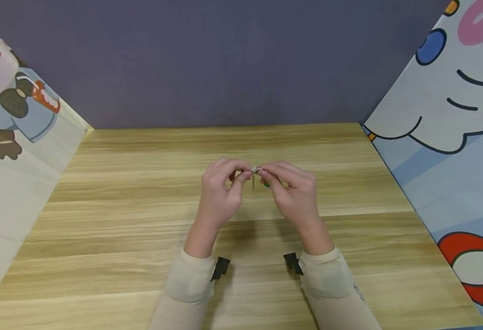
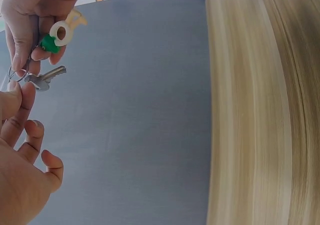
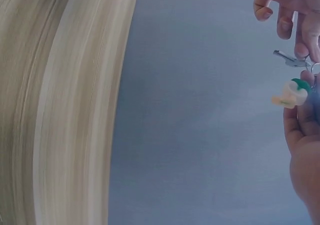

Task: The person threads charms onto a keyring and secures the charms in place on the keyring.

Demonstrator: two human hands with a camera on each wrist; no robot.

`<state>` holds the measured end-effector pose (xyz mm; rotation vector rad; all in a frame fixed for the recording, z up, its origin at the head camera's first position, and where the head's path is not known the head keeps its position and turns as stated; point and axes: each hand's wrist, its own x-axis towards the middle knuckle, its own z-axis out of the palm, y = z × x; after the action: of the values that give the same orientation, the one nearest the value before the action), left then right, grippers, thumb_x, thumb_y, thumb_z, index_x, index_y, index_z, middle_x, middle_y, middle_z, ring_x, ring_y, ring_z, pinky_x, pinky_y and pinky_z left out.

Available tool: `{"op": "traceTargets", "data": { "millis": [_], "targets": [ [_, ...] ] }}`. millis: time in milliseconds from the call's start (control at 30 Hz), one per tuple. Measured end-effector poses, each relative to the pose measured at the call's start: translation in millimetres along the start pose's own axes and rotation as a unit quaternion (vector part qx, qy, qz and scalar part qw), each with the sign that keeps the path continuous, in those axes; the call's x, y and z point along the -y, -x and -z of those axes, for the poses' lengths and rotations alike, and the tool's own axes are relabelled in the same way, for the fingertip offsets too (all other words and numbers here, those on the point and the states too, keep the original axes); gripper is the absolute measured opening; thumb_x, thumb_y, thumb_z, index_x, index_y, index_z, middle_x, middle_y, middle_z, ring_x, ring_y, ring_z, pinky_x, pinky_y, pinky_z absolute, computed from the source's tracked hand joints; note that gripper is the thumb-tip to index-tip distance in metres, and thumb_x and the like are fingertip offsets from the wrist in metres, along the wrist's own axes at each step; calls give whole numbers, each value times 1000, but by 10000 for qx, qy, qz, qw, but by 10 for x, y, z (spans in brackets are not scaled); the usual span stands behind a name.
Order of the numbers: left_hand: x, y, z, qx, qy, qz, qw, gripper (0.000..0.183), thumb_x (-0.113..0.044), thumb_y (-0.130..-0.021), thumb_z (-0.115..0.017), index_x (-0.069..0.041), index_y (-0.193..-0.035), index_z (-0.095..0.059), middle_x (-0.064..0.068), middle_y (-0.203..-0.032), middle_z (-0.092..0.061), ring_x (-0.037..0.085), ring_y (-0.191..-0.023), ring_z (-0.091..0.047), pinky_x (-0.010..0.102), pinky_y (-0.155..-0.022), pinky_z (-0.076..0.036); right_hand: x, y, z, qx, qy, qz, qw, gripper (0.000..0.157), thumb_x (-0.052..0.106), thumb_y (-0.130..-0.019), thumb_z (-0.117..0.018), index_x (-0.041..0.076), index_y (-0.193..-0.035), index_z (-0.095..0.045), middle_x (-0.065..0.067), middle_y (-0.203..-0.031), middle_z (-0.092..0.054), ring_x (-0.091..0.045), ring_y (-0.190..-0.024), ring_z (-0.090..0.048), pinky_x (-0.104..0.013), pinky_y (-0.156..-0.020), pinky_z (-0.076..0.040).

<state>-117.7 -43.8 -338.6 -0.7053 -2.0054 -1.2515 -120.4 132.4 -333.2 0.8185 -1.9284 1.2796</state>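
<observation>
Over the table, my left hand [image 1: 220,191] and my right hand [image 1: 294,192] meet fingertip to fingertip at a small metal key ring [image 2: 18,75]. Thumb and forefinger of the left hand pinch the ring near the key [image 2: 46,79], which hangs from it. From the other side, the thumb and forefinger of the right hand pinch the ring too. A keychain charm in green, white and pale yellow [image 3: 294,93] dangles beside the right hand's fingers. Fingertips cover part of the ring, so whether it is spread apart cannot be made out.
Beneath the hands lies a wood-grain table [image 1: 122,220]. A dark grey-blue panel [image 1: 225,64] rises at its back edge. Cartoon-printed panels stand at the left [image 1: 23,151] and right [image 1: 439,183]. Black clips [image 1: 220,268] sit at both cuffs.
</observation>
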Motion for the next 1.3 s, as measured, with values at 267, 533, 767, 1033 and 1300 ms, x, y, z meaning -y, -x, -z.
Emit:
{"op": "traceTargets", "data": {
  "millis": [267,533,767,1033,1300],
  "targets": [
    [3,8,-7,-74,175,116,9998,5,-3,-93,-77,-2,-90,-73,10,-81,-75,21,-70,-53,33,-78,-41,-4,18,-3,4,-393,-197,9990,9,-12,-87,-77,-8,-94,-81,-20,-87,-80,-22,-69,-73,-17,-70,-58],
    [6,23,-11,-80,384,261,9989,6,-2,-93,-78,-1,-89,-73,12,-81,-74,21,-72,-53,42,-73,-44,-17,46,-22,-76,-591,-449,9972,6,-4,-91,-78,-8,-94,-81,-22,-85,-79,-11,-71,-73,-16,-65,-57],
    [-11,18,-13,-171,594,428,9972,5,0,-91,-79,1,-90,-73,13,-83,-74,21,-73,-54,29,-74,-43,10,69,-48,-215,-938,-838,9918,9,-15,-87,-76,-10,-94,-80,-26,-86,-78,-1,-73,-71,-17,-59,-55],
    [-26,29,-10,-186,990,795,9917,6,1,-92,-78,2,-90,-72,16,-86,-74,18,-77,-55,25,-74,-45,78,81,-59,-317,-1306,-1291,9825,11,-18,-87,-74,-14,-96,-78,-30,-90,-76,-2,-74,-74,-20,-62,-59],
    [-59,32,-1,-156,1421,1255,9817,6,1,-95,-75,2,-91,-71,17,-88,-74,12,-79,-56,24,-77,-45,108,84,-55,-382,-1400,-1356,9801,12,-19,-87,-73,-15,-98,-78,-21,-94,-80,-4,-75,-75,-23,-65,-62]
  ]
}}
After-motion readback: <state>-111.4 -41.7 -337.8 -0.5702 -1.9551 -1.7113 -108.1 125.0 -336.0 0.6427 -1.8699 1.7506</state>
